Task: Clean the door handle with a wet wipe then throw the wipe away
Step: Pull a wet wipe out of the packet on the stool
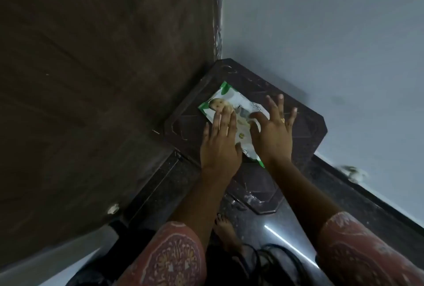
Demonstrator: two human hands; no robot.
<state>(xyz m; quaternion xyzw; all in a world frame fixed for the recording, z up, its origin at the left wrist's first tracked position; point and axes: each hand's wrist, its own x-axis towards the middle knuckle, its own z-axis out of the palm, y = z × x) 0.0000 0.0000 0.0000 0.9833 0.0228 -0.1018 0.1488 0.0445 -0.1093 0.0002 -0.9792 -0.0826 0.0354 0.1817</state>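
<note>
1. The soft white-and-green plastic pack of wet wipes (231, 113) lies flat on the dark brown plastic stool with cut-off corners (305, 129), which stands in the corner between the dark wood-grain door (91, 79) and the pale grey wall (321, 33).
2. The left hand (219, 145) rests flat on the pack with its fingers stretched out, pinning it down and gripping nothing.
3. The right hand (273, 134) is spread open over the pack's right side. Its thumb seems to touch the middle of the pack near the flap; whether it has caught anything is too blurred to tell.
4. The pack looks light and squashy, with a glossy film that is likely slippery. It would probably slide or lift if a wipe were pulled with no hand holding it down.
5. The best hold is likely one hand pressing the pack's end while the other pinches the flap or the wipe at the central opening.
6. A single wipe should be limp, damp and easily torn, so a gentle pinch would suit.
7. The stool top is hard, moulded and dusty. No door handle is in view.
</note>
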